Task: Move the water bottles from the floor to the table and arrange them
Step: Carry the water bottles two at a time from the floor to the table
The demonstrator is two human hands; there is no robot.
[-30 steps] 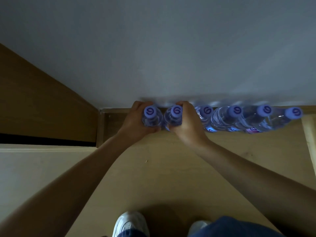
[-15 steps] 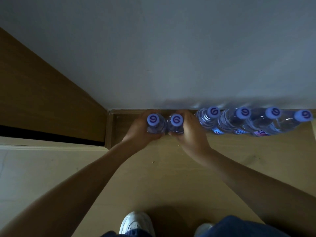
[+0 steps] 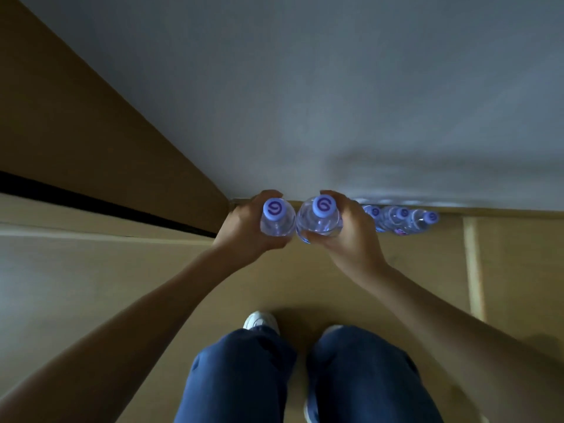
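Note:
I hold two clear water bottles with pale purple caps, upright and side by side, lifted above the floor. My left hand (image 3: 244,233) grips the left bottle (image 3: 276,219) around its body. My right hand (image 3: 354,236) grips the right bottle (image 3: 320,218) the same way. The two bottles almost touch each other. Three more bottles (image 3: 399,219) of the same kind stand in a row on the floor against the wall, to the right of my right hand. No table is in view.
A grey-white wall (image 3: 335,102) rises straight ahead above a wooden skirting (image 3: 503,213). A brown wooden panel (image 3: 76,132) stands at the left. The tan floor (image 3: 290,285) spreads below my arms. My knees in blue trousers (image 3: 305,377) and a white shoe (image 3: 259,320) are at the bottom.
Both hands have lifted their bottles off the floor, away from the row. The view has risen and pulled back, so the remaining bottles look smaller and my knees have come into view.

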